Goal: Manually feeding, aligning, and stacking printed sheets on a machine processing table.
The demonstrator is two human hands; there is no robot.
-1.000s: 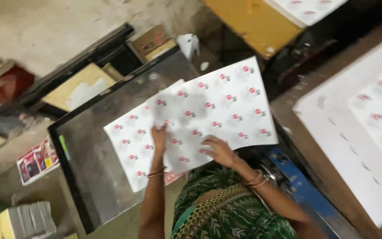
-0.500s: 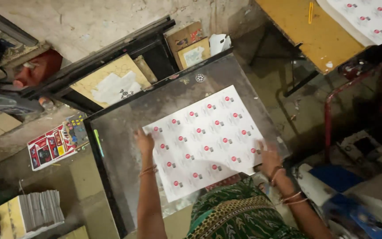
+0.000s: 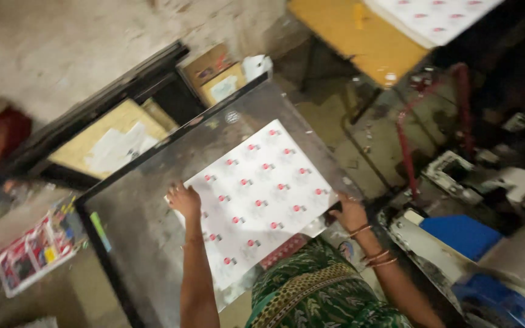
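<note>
A white printed sheet (image 3: 256, 203) dotted with small red marks lies tilted on the grey metal desk (image 3: 147, 237), its long sides running from 7 o'clock to 1 o'clock. The left hand (image 3: 183, 199) rests on the sheet's edge at 9 o'clock, fingers curled onto the paper; whether that grip pinches the sheet or only presses it down cannot be told. The right hand (image 3: 349, 212) sits at the sheet's 3 o'clock corner, right at the desk's rim, its grip closed about something dark, though what it is is hard to make out. Bare metal lies open to 9 o'clock and 7 o'clock of the sheet; toward 1 o'clock only a narrow strip remains before the desk's raised black edge, and at 3 o'clock the sheet nearly meets the rim.

Against half a second ago, the sheet has stayed on the desk in much the same tilt, the left hand has held to its side, and the right hand has come in closer to the corner.

The person's green patterned garment (image 3: 317, 291) covers the sheet's near corner at 6 o'clock. Both forearms are cut off at the lower border. A yellow board (image 3: 360, 42) at 1 o'clock carries more printed sheets (image 3: 439, 15), cropped by the top border
</note>
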